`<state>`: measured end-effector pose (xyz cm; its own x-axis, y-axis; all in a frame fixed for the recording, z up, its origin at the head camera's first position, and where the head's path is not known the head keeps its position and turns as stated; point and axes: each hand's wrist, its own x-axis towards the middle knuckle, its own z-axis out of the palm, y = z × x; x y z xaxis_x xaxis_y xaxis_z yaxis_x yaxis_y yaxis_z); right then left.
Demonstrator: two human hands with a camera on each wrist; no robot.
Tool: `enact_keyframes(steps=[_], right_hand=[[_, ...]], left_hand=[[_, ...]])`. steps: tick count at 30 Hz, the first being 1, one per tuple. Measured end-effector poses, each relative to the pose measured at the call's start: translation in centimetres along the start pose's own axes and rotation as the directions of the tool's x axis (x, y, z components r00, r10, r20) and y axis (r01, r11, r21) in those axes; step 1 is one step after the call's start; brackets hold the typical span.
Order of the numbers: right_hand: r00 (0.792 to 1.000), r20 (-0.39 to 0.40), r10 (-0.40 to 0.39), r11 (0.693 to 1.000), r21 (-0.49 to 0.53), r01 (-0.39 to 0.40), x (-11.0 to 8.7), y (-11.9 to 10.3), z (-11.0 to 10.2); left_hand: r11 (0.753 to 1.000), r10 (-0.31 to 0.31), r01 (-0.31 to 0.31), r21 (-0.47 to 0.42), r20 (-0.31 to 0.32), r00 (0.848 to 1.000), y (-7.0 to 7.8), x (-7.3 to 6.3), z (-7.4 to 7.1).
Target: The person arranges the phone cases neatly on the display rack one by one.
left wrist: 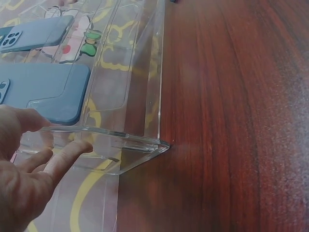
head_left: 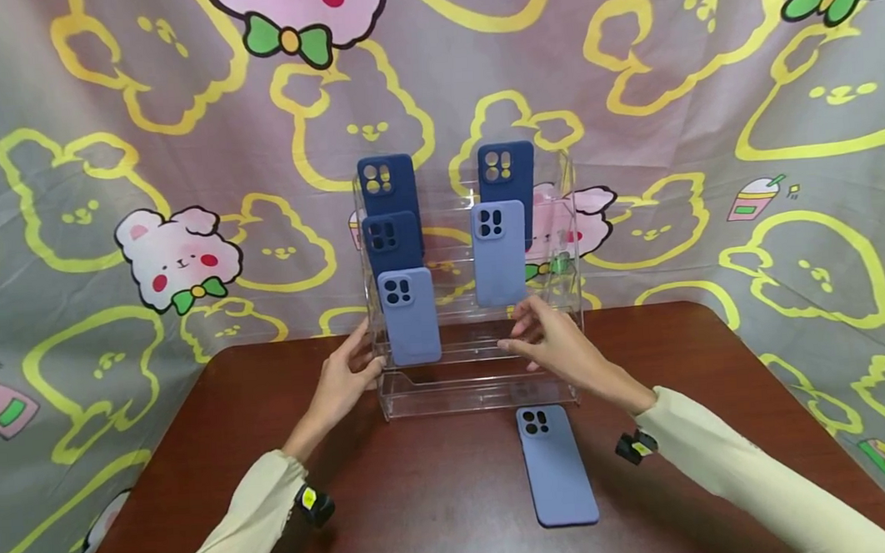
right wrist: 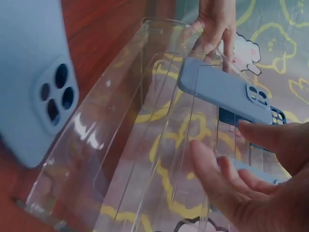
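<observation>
A clear stepped display rack (head_left: 479,396) stands on the table, with phone cases leaning on its tiers. My left hand (head_left: 340,380) grips the rack's left side panel, thumb toward the front and fingers along the outer face. Close by it, a light blue phone case (head_left: 412,328) rests on a lower tier. My right hand (head_left: 558,341) is empty, its fingers apart and loosely bent in front of the rack. Just above those fingertips sits another light blue phone case (head_left: 499,265). A third, greyish-blue phone case (head_left: 560,471) lies flat on the table, camera cutouts toward the rack.
Dark blue phone cases stand higher up: one at the upper right (head_left: 506,169), one at the upper left (head_left: 389,187), and one just below (head_left: 396,245). Behind the brown table (head_left: 439,494) hangs a cartoon-patterned cloth (head_left: 276,260).
</observation>
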<state>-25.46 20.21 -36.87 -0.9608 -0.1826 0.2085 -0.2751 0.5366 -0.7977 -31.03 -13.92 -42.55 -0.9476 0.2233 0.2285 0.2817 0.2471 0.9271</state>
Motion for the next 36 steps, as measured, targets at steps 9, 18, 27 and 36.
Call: enact_keyframes(steps=[9,18,27,36], right_hand=[[0.994,0.105,0.035,0.965,-0.263,-0.006,-2.7,1.4,-0.6],[0.963,0.212,0.164,0.906,-0.418,-0.063,-5.2,1.5,-0.3],[0.89,0.248,0.383,0.846,-0.481,-0.23,-6.7,2.3,0.6],[0.879,0.249,0.407,0.77,-0.612,-0.183,-6.5,2.8,2.0]], left_hand=[[1.0,0.004,-0.004,-0.023,-0.004,1.0,-0.1,-0.2,0.0],[1.0,0.012,-0.011,-0.01,0.011,1.0,0.0,-0.2,0.1],[0.999,0.013,-0.012,-0.037,0.022,1.0,-0.1,-0.3,0.1],[1.0,0.018,-0.018,-0.013,0.008,1.0,0.2,-0.1,-0.1]])
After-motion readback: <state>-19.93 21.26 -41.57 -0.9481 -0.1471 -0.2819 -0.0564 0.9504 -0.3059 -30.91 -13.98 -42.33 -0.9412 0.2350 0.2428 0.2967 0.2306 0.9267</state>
